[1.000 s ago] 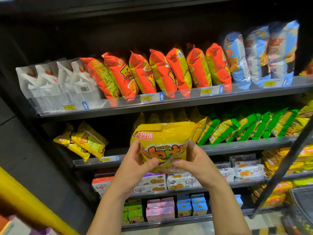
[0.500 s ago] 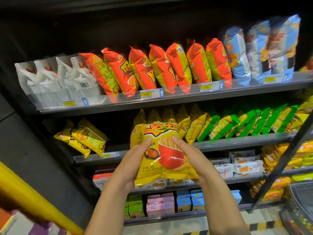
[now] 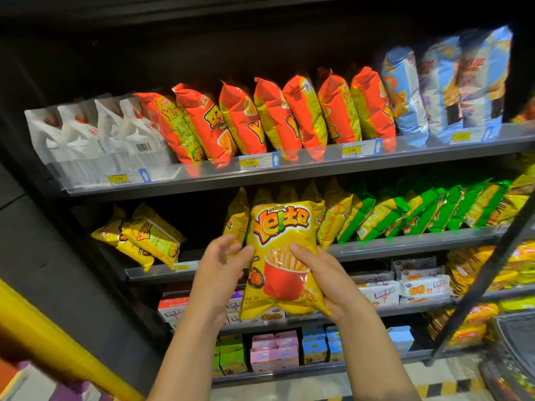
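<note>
the yellow fries bag (image 3: 282, 256) is hanging upright in the air, just in front of the middle shelf (image 3: 405, 245), its printed face toward the camera. the right hand (image 3: 327, 282) is gripping its lower right side, thumb curled over the front and fingers behind. the left hand (image 3: 220, 273) is hovering at the bag's left edge, fingers loosely spread, at most brushing it. the row of matching yellow bags (image 3: 333, 215) is standing just behind, with a dark gap to its left and then two toppled yellow bags (image 3: 147, 235). the bag is probably going into that row. the left hand should be parting the neighbours while the right is sliding it in edge-on, upright, without squeezing the contents.
</note>
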Tool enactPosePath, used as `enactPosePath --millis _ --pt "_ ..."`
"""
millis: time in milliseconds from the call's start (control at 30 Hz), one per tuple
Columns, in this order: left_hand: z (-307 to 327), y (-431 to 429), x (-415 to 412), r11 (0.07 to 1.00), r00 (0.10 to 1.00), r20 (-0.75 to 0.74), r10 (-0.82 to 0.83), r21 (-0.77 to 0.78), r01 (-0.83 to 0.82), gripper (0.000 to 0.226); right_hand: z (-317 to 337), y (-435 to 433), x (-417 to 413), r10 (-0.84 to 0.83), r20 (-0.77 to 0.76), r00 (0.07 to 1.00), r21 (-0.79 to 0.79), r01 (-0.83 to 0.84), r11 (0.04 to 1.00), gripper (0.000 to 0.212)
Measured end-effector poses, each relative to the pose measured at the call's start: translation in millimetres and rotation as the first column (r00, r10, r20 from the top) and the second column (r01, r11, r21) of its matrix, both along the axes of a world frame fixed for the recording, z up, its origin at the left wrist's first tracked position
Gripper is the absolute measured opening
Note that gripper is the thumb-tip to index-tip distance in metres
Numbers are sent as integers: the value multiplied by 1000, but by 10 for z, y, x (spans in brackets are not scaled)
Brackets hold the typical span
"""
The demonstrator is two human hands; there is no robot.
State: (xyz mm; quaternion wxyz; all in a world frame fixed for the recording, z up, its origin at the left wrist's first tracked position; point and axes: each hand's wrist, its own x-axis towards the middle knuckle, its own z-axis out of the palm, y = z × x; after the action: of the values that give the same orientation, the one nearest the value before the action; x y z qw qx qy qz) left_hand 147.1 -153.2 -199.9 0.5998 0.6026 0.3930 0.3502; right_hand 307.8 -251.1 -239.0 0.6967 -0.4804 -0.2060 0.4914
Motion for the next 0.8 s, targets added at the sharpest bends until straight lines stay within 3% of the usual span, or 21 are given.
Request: enactPosePath --millis 67,133,267,367,533,700,733,800 --pt "8 23 -15 997 995 78 63 48 -67 32 -28 33 -15 -61 118 991 6 61 998 59" --pt "31 12 13 999 996 93 13 50 -18 25 -7 66 -70 -108 225 968 23 105 994 59" --pt "36 -61 86 981 983 -50 -174 83 178 48 33 128 -197 -143 404 904 54 133 990 64" --pt "8 -57 120 977 976 -96 -197 60 203 72 72 162 -207 -54 433 900 35 43 998 82" --pt "-6 -16 97 994 996 -47 -82 75 85 72 100 164 -159 -27 519 854 12 24 1000 49" --pt "-37 100 27 995 996 79 -35 -90 42 60 116 138 -61 -106 472 876 72 81 994 30" --pt "-34 113 16 990 992 119 -46 -125 60 57 117 133 -52 -124 459 880 73 102 992 34" --pt "-47 129 9 970 974 206 -98 -201 140 54 117 126 -47 -118 407 906 59 103 993 64"
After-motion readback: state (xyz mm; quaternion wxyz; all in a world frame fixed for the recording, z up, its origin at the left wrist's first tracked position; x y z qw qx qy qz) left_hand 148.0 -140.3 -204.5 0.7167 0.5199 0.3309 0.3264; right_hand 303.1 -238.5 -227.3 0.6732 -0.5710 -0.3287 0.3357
